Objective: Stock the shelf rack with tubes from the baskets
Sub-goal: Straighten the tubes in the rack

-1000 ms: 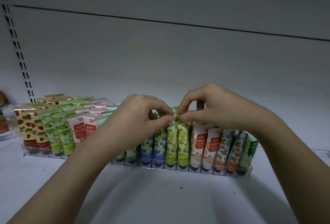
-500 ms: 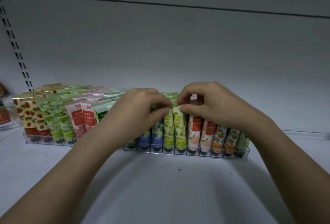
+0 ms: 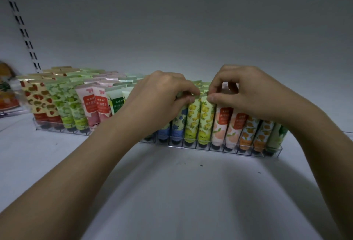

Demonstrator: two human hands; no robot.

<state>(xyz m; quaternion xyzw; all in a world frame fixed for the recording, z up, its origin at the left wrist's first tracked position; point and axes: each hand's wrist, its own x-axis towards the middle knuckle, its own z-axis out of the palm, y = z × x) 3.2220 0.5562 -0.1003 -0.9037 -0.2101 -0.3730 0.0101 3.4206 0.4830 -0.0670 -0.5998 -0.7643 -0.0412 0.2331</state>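
A: Two hands on the rack [image 3: 210,149] rn, both at the yellow tubes [image 3: 199,121] mid-row. Where's what, exactly?

B: Left hand [image 3: 160,96] pinches the crimped top of the left yellow tube, thumb & forefinger closed on it. Right hand [image 3: 246,90] does the same on the right one. Fingertips nearly meet over the pair.

A: Tubes seated?

B: Looks so. Caps down in the clear rack's front slots, long axis upright w/ a slight lean back. Blue tubes [image 3: 176,125] just beside on the left, peach tubes [image 3: 226,125] just beside on the right.

A: So which way's the move?

B: My guess: straight down along the tube axis, or a nudge to square them up. Tubes sit directly under the fingertips, ahead of the wrists. Each hand is nearest its own tube, neither has to cross.

A: Risk?

B: Row's packed tight, tops touching. Sideways push prob tips a neighbour.

A: Baskets?

B: Not in view. Rack looks nearly full across the shelf [image 3: 172,192], strawberry tubes [image 3: 38,102] at far left, green tube [image 3: 277,134] at far right.
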